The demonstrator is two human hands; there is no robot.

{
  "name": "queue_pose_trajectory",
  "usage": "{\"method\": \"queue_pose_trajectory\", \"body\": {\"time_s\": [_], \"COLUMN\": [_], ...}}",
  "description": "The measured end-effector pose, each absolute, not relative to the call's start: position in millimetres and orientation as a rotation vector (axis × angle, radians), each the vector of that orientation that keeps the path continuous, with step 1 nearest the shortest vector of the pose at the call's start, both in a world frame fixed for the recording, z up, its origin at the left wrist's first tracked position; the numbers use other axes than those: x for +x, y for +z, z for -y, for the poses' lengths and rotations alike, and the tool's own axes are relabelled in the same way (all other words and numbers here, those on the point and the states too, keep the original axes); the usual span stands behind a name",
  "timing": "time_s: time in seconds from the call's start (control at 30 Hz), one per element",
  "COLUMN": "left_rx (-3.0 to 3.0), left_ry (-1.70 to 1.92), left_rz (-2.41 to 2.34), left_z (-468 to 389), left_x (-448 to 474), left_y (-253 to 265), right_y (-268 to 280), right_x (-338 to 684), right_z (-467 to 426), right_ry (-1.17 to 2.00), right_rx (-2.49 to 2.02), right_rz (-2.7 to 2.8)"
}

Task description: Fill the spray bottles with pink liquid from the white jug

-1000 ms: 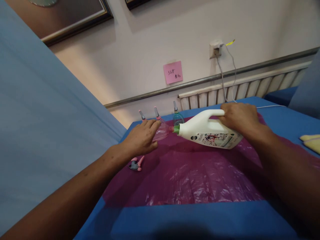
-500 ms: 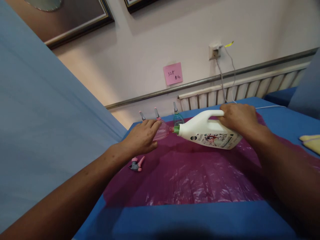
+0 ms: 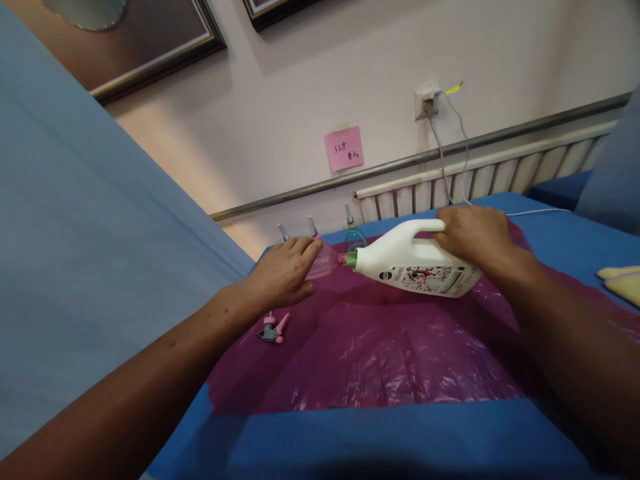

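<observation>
My right hand (image 3: 473, 230) grips the handle of a white detergent jug (image 3: 400, 260), which is tipped over with its mouth to the left. A green spout (image 3: 351, 259) shows at the jug's mouth, against the neck of a pink clear spray bottle (image 3: 324, 260). My left hand (image 3: 290, 270) is wrapped round the pink bottle, which lies tilted toward the jug; part of it is hidden behind the fingers. A pink and grey spray head (image 3: 273, 329) lies on the purple plastic sheet (image 3: 350, 360) below my left hand.
Behind stand a teal spray bottle (image 3: 355, 235) and two pink-tipped spray heads (image 3: 313, 227), their lower parts hidden by my left hand. A blue curtain (image 3: 100, 233) hangs at left. A yellow cloth (image 3: 623, 283) lies at right on the blue bed cover (image 3: 380, 440).
Both hands, the pink spray bottle and the jug hold nearly the same pose. The whole view has shifted slightly.
</observation>
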State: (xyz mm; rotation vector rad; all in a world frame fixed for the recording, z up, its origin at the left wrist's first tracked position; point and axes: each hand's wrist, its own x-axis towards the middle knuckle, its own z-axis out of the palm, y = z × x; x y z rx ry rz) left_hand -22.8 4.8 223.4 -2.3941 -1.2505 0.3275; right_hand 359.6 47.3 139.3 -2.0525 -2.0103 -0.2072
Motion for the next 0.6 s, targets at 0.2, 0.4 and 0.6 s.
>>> {"method": "queue_pose_trajectory", "body": {"time_s": [0.2,0.4,0.6], "left_rx": [-2.395,-2.388,-2.377], "left_ry": [0.359,0.371,0.387], "left_rz": [1.268,1.262,1.255], "left_z": [-3.7,-3.9,-6.5], "left_x": [-19.5,-17.1,-14.8], "left_y": [227.0,229.9,231.4], "right_y": [140.3,140.8,139.8], "right_x": [359.5,359.3,360.3], "right_z": [-47.7,-47.3,-48.2], "right_ry": [-0.188,-0.193,-0.181], "right_rx": [-2.076,-2.065,-2.052], "right_rz": [2.025,2.027,2.01]}}
